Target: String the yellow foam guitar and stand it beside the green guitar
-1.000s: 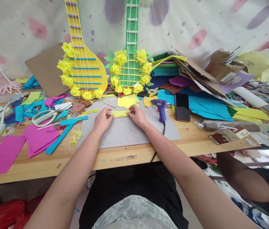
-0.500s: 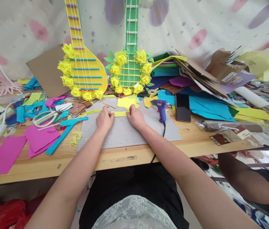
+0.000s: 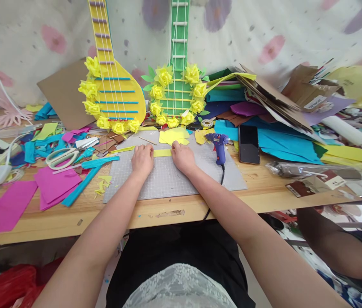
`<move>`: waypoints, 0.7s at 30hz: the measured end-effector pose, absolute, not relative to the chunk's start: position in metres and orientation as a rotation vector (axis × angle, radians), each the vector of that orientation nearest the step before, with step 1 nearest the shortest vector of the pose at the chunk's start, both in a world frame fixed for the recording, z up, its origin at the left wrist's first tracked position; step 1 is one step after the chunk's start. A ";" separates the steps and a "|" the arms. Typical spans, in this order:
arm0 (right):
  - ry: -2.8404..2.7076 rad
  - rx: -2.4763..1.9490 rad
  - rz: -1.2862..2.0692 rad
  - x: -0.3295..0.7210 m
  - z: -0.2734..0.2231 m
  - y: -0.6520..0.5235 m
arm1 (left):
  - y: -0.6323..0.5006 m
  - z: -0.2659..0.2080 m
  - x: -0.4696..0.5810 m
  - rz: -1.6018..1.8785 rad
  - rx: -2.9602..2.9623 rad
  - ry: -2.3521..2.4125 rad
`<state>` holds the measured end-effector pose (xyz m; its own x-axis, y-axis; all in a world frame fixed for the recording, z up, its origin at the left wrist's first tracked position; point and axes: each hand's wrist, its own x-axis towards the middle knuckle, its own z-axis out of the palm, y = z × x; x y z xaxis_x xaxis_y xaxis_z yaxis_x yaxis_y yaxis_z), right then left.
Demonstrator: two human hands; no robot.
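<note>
A narrow yellow paper strip (image 3: 162, 152) lies across the grey cutting mat (image 3: 155, 184). My left hand (image 3: 143, 159) is closed on its left end, and my right hand (image 3: 182, 156) pinches the right end. The strip looks flat and straight between them. Just beyond my right hand are wider yellow paper pieces (image 3: 173, 136). A blue glue gun (image 3: 220, 147) stands on the mat to the right, its cord running toward the table's front edge. Behind the mat, a yellow paper instrument (image 3: 126, 85) and a green one (image 3: 178, 92), both trimmed with yellow flowers, lean against the backdrop.
Scissors (image 3: 61, 159), magenta sheets (image 3: 57, 184) and blue scraps lie on the left. A phone (image 3: 249, 144), blue paper (image 3: 288, 145) and stacked cardboard (image 3: 272, 98) occupy the right. Another person's arm (image 3: 331, 244) shows at the lower right.
The fingers of my left hand have shifted slightly on the strip's left end and lie lower over it. My right hand keeps its pinch. The whole view has moved a little.
</note>
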<state>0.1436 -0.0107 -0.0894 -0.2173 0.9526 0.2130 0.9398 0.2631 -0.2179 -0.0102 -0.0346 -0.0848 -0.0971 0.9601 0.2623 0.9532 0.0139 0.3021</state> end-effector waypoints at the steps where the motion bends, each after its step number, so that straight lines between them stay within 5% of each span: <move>1: -2.257 -1.739 0.042 0.144 -0.089 -0.010 | -0.034 -0.085 -0.011 0.627 2.131 2.205; 21: -2.250 -1.803 -0.003 0.141 -0.085 -0.021 | -0.038 -0.086 -0.003 0.676 2.072 2.280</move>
<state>0.1411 -0.0208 -0.0846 -0.1978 0.9595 0.2009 0.9600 0.2310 -0.1582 -0.0027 -0.0381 -0.0857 -0.1371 0.9470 0.2906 0.9522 0.0452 0.3020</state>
